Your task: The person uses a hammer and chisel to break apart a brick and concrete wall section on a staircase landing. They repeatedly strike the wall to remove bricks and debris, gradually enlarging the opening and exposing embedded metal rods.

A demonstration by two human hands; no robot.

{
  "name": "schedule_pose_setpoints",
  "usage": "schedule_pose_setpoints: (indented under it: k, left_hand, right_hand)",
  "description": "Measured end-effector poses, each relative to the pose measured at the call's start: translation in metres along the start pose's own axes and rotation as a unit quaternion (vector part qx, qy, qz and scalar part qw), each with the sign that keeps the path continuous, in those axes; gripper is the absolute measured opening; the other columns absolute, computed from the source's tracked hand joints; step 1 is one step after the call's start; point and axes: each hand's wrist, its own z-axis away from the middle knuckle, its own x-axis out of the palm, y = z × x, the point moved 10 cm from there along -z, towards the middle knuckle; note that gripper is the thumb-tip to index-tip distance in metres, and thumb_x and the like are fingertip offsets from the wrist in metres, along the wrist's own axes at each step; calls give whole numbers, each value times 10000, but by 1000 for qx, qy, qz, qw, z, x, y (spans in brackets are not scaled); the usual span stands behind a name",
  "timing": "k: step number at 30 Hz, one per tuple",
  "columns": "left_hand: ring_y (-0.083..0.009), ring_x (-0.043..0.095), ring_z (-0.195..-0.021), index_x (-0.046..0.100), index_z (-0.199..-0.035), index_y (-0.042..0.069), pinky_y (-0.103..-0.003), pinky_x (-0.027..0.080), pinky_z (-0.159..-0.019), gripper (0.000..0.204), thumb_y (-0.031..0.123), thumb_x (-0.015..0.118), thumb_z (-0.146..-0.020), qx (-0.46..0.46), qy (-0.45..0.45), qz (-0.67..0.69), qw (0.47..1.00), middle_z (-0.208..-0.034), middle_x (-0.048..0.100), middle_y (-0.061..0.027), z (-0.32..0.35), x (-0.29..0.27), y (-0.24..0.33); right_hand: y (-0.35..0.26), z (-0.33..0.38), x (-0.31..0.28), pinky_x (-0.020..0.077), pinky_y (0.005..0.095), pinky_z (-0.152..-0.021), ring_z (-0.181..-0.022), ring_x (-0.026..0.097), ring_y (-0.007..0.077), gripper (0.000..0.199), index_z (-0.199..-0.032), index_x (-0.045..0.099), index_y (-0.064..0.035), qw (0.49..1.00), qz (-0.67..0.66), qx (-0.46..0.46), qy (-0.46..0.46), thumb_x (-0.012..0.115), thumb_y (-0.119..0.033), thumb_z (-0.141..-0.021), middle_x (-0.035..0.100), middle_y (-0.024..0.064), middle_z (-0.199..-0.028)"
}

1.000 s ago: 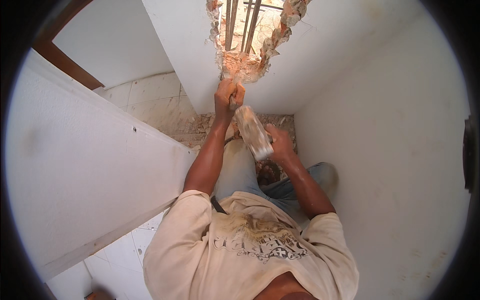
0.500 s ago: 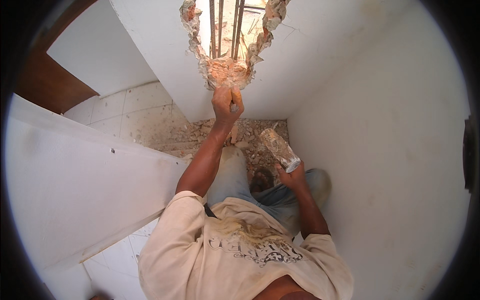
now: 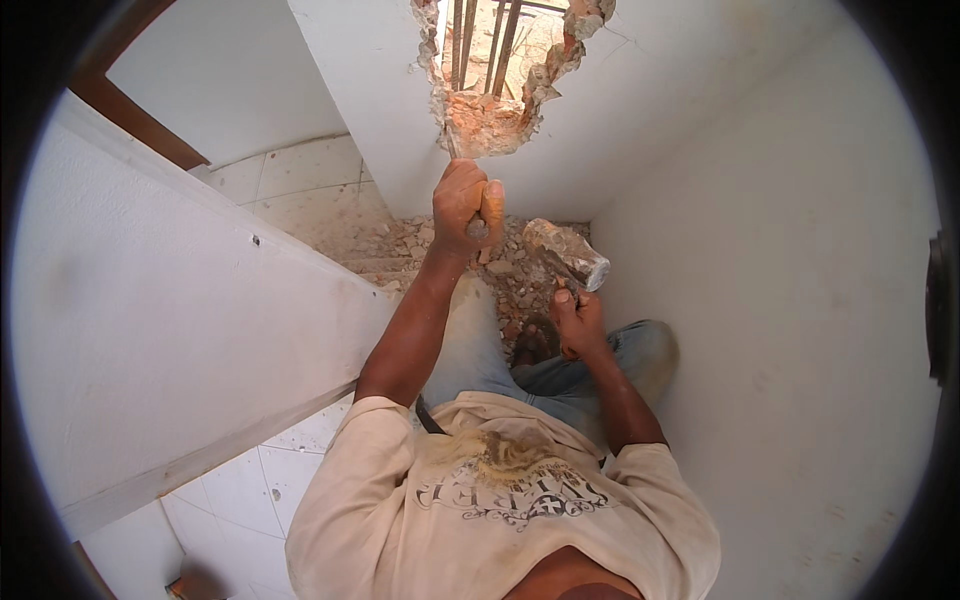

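My left hand (image 3: pixel 463 205) is raised and closed around a metal chisel (image 3: pixel 476 227), whose tip is hidden against the broken lower edge of a ragged hole in the white wall (image 3: pixel 497 95). Vertical steel bars (image 3: pixel 483 40) and orange brick show inside the hole. My right hand (image 3: pixel 577 322) grips the handle of a dusty club hammer (image 3: pixel 566 255), its head lifted to the right of the chisel and a short way from it.
Rubble and brick chips (image 3: pixel 420 245) lie on the tiled floor (image 3: pixel 305 190) at the foot of the wall. A white door or panel (image 3: pixel 160 310) stands close on my left. A white wall (image 3: pixel 800 300) closes in on my right.
The hammer swung down away from the chisel and has come partway back up toward it. My left hand kept the chisel against the hole's edge.
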Motion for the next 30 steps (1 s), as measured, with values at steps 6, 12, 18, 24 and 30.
schedule_pose_setpoints:
  k: [6,12,18,24,30]
  left_hand:
    - [-141,333,-513,381,-601,45,-305,316,-522,360,93,511,-933,-173,85,15,981,-562,358,-34,36,-44,-7]
    - [-91,336,-549,387,-602,47,-263,295,-511,462,260,468,-1004,-479,254,0,840,-559,376,10,157,-107,-46]
    - [-118,364,-539,488,-641,5,-320,339,-508,476,327,506,-992,-382,133,-264,876,-544,409,-7,188,-119,-30]
    - [-136,390,-532,554,-706,-14,-343,333,-489,415,297,532,-980,-569,42,-207,795,-533,452,-31,261,-123,-27]
    - [-172,391,-534,563,-711,-19,-357,356,-509,404,288,538,-972,-332,142,-329,873,-550,480,-84,240,-116,7]
  right_hand:
    - [-136,-12,27,411,254,-507,-582,489,73,298,-874,533,-30,960,106,-258,5,587,-314,-949,521,-6,-704]
    - [-243,16,94,448,317,-529,-619,564,222,262,-856,550,-44,777,150,-596,-136,670,-166,-658,542,62,-762]
    - [-136,-115,135,475,402,-558,-645,615,303,295,-768,533,-39,844,378,-369,-92,718,-260,-704,568,123,-681]
    - [-67,-133,127,486,398,-573,-614,635,314,331,-796,563,-44,896,372,-217,-105,731,-328,-773,611,131,-616]
    - [-176,-23,160,437,378,-523,-563,551,261,287,-730,517,-88,725,284,-579,-240,739,-250,-643,498,55,-636]
